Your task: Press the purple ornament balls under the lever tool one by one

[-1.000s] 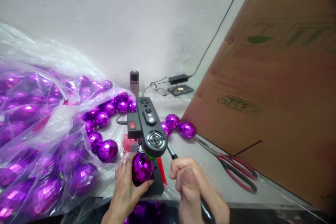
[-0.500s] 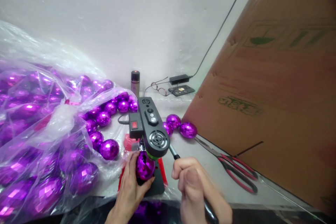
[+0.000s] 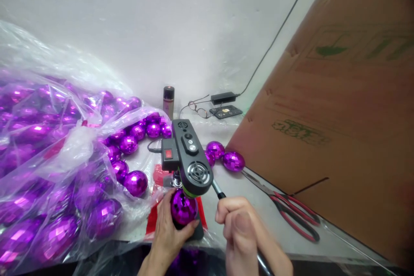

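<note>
My left hand (image 3: 170, 230) is closed round a shiny purple ornament ball (image 3: 184, 208), thumb at its lower right and fingers along its left side. The ball sits under the head of a black bench press machine (image 3: 190, 155) with a red switch and round vents. Part of the machine's dark base (image 3: 197, 233) shows below the ball. My right hand (image 3: 246, 228) is curled in a fist near the machine's metal lever (image 3: 218, 189), whose black grip runs into the fingers. A second black bar emerges beneath that hand.
Clear plastic bags of purple balls (image 3: 39, 172) cover the left side. Loose balls (image 3: 233, 161) and red-handled pliers (image 3: 296, 215) lie at right, beside a leaning cardboard box (image 3: 323, 108). Behind are a small bottle (image 3: 168, 101), eyeglasses (image 3: 202, 113), a phone (image 3: 226, 111) and a power adapter (image 3: 224, 97).
The whole view has shifted slightly. The ball in my left hand sits a little lower and farther right relative to the machine head, so more of its top shows. My right hand keeps its grip.
</note>
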`<state>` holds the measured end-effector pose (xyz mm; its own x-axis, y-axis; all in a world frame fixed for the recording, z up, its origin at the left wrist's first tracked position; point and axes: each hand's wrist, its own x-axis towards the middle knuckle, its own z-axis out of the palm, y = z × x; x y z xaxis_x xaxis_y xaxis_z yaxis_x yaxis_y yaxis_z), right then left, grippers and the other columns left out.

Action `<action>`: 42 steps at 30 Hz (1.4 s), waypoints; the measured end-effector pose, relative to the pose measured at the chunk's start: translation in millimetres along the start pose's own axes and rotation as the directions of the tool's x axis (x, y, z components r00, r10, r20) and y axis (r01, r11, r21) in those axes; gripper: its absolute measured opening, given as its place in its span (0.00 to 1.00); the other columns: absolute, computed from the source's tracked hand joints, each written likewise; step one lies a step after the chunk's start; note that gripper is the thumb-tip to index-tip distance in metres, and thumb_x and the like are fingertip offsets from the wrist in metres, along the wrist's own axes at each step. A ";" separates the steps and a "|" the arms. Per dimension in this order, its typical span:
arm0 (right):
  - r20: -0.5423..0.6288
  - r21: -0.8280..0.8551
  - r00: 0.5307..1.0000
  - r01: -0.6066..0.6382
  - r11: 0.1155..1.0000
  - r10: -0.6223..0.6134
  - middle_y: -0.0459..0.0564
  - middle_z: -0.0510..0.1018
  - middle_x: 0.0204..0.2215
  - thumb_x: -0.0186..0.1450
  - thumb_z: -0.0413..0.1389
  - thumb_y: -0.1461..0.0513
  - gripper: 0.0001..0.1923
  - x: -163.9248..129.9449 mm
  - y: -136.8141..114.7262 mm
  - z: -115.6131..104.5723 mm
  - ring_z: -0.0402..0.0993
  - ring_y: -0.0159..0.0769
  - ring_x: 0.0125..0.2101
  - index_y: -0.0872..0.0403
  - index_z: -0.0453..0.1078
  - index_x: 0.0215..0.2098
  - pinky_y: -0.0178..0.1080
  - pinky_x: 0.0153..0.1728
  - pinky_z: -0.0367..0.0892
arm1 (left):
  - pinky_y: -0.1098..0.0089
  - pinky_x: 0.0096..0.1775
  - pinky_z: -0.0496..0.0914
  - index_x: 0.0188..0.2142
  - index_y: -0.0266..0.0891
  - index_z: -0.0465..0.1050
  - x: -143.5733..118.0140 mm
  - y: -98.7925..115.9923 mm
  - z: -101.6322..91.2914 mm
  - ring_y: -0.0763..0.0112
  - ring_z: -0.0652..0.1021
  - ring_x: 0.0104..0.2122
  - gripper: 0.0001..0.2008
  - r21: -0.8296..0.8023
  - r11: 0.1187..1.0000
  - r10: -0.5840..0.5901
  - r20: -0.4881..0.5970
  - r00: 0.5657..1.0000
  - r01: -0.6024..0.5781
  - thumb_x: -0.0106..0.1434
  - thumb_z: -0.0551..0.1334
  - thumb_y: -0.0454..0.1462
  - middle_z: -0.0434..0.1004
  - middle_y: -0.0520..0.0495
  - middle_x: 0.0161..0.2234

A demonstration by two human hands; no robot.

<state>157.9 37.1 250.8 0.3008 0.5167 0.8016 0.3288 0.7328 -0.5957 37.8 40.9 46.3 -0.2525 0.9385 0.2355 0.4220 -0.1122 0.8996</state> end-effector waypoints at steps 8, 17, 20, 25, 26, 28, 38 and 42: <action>0.015 -0.028 1.000 0.010 1.000 -0.010 0.41 0.70 0.23 0.84 0.53 0.67 0.22 1.7 0.9 -0.3 0.68 0.24 0.22 0.52 0.62 0.29 0.32 0.23 0.60 | 0.31 0.69 0.75 0.69 0.34 0.70 22.0 4.8 -21.8 0.30 0.82 0.67 0.44 -0.066 0.998 -0.003 0.233 0.973 0.019 0.56 0.77 0.46 0.82 0.23 0.65; 0.013 -0.012 1.000 0.021 1.000 -0.020 0.40 0.71 0.24 0.84 0.53 0.67 0.23 -2.7 2.9 0.7 0.68 0.23 0.22 0.52 0.63 0.28 0.31 0.23 0.60 | 0.37 0.67 0.80 0.71 0.36 0.69 21.5 -18.0 -13.3 0.35 0.84 0.65 0.43 -0.029 0.986 0.166 0.212 0.963 -0.164 0.60 0.77 0.43 0.83 0.28 0.65; -0.011 -0.038 1.000 0.027 0.999 -0.028 0.40 0.69 0.23 0.84 0.52 0.66 0.24 -8.6 5.4 0.4 0.69 0.23 0.22 0.52 0.61 0.27 0.31 0.23 0.60 | 0.37 0.65 0.82 0.71 0.35 0.68 20.7 -25.6 -9.3 0.34 0.85 0.64 0.44 -0.022 0.979 0.202 0.179 0.963 -0.202 0.59 0.78 0.42 0.84 0.28 0.65; -0.033 -0.037 0.999 0.013 0.999 -0.014 0.40 0.70 0.24 0.86 0.52 0.61 0.26 -17.1 12.2 -0.6 0.69 0.24 0.23 0.52 0.63 0.27 0.31 0.23 0.61 | 0.39 0.63 0.84 0.72 0.36 0.67 18.7 -29.4 -7.3 0.37 0.87 0.61 0.43 -0.021 0.980 0.200 0.162 0.966 -0.199 0.60 0.78 0.41 0.85 0.29 0.63; -0.039 -0.030 0.999 0.025 0.999 -0.027 0.40 0.70 0.24 0.86 0.52 0.61 0.26 -18.0 13.9 -0.2 0.68 0.24 0.22 0.52 0.63 0.27 0.31 0.23 0.61 | 0.39 0.63 0.84 0.72 0.36 0.68 18.5 -28.8 -7.3 0.37 0.87 0.61 0.43 -0.021 0.978 0.208 0.155 0.966 -0.207 0.60 0.78 0.42 0.85 0.29 0.63; -0.060 -0.016 0.998 0.034 0.999 -0.035 0.40 0.70 0.23 0.86 0.52 0.61 0.26 -19.4 17.0 0.8 0.67 0.24 0.22 0.52 0.63 0.27 0.32 0.23 0.60 | 0.39 0.63 0.84 0.71 0.36 0.69 18.3 -26.1 -6.7 0.37 0.87 0.62 0.43 -0.024 0.975 0.222 0.145 0.964 -0.220 0.59 0.78 0.42 0.85 0.29 0.63; -0.068 -0.007 0.996 0.050 0.999 -0.050 0.40 0.69 0.23 0.84 0.52 0.64 0.26 -27.3 26.5 -0.9 0.66 0.24 0.21 0.52 0.63 0.26 0.32 0.23 0.59 | 0.36 0.58 0.86 0.67 0.35 0.71 15.4 -10.3 7.5 0.35 0.89 0.56 0.42 0.002 0.970 0.241 0.014 0.970 -0.241 0.52 0.74 0.40 0.87 0.28 0.57; -0.061 0.007 0.996 0.064 0.998 -0.064 0.39 0.69 0.22 0.84 0.50 0.65 0.25 -27.9 29.0 -1.5 0.67 0.25 0.21 0.52 0.64 0.26 0.32 0.23 0.59 | 0.39 0.58 0.86 0.68 0.35 0.71 16.9 -17.6 2.1 0.36 0.89 0.58 0.42 0.050 0.959 0.275 0.073 0.959 -0.279 0.54 0.75 0.39 0.87 0.28 0.59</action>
<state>160.4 43.3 211.0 0.3332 0.4412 0.8333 0.3413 0.7674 -0.5428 27.9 59.5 33.6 -0.0626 0.8928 0.4461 0.5188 -0.3527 0.7787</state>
